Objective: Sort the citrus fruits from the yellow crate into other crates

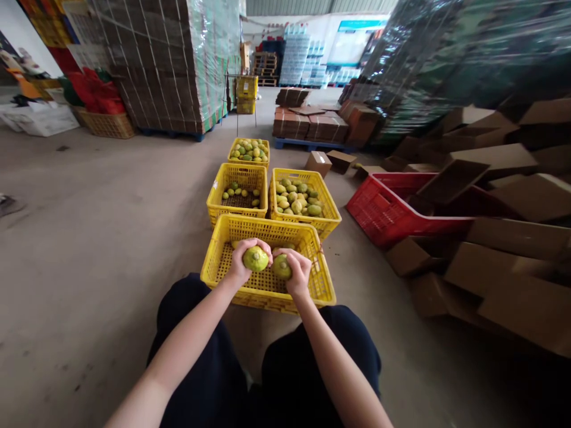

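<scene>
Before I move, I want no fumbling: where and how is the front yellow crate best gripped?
Probably grip the crate by the rims of its short ends, from left and right at once. It stands upright and open; those ends face floor, while its far side sits close to the crates behind. First free the left hand and right hand, each holding a fruit.

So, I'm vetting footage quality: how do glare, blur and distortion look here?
Head view: glare streaks the plastic wrap at upper right; cardboard boxes look stretched and soft toward the right edge; the lower right corner is dark; the left hand, right hand and their greenish fruits near the centre look fairly sharp.
</scene>
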Demonstrator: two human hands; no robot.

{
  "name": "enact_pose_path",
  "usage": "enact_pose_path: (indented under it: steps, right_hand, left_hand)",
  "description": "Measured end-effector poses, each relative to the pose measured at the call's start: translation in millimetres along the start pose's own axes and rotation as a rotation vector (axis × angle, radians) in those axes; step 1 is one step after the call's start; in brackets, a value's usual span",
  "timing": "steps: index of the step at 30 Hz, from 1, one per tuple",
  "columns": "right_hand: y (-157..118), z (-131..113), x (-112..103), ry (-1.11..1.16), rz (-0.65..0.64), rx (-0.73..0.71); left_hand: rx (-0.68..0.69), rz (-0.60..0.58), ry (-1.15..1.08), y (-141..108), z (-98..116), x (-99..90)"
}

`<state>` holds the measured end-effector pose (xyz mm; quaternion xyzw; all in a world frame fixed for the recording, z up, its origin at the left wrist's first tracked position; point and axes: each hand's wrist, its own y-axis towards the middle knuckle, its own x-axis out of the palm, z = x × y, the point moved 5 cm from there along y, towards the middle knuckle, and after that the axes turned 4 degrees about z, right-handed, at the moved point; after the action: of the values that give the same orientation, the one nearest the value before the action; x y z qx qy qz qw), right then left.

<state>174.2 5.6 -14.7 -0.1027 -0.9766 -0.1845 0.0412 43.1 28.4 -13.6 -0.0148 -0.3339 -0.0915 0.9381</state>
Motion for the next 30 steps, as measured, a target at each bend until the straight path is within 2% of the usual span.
enact_pose_path:
  steps: [4, 6, 8, 12, 14, 19, 25, 30]
  right_hand:
    - [1.0, -1.3, -0.3, 0.022, 0.026, 0.015]
    - [2.7, 2.1, 0.4, 0.049, 0.043, 0.045]
    - [5.2, 10.3, 2.0, 0.114, 0.062, 0.121]
    - [7.7, 37.5, 7.5, 0.381, 0.099, 0.504]
    - [7.6, 45.2, 9.7, 0.512, 0.099, 0.667]
    - [11.7, 45.6, 7.6, 0.643, 0.066, 0.764]
    - [14.9, 48.8, 13.0, 0.623, 0.001, 0.805]
    - [14.0, 53.4, 16.6, 0.597, -0.013, 0.872]
  left_hand:
    - [0.015, -0.051, 0.036, 0.7, -0.2, 0.6]
    - [-0.014, -0.020, 0.056, 3.4, -3.8, -1.5]
    - [-0.063, 0.069, 0.041, 7.5, -8.0, -6.2]
    - [-0.153, 0.332, -0.108, 12.9, -11.0, -22.1]
    - [-0.192, 0.383, -0.178, 12.8, -9.6, -27.8]
    - [-0.237, 0.328, -0.249, 11.4, -4.6, -31.5]
    - [-0.293, 0.287, -0.188, 15.2, -13.3, -35.4]
    - [-0.373, 0.271, -0.049, 14.6, -23.9, -44.8]
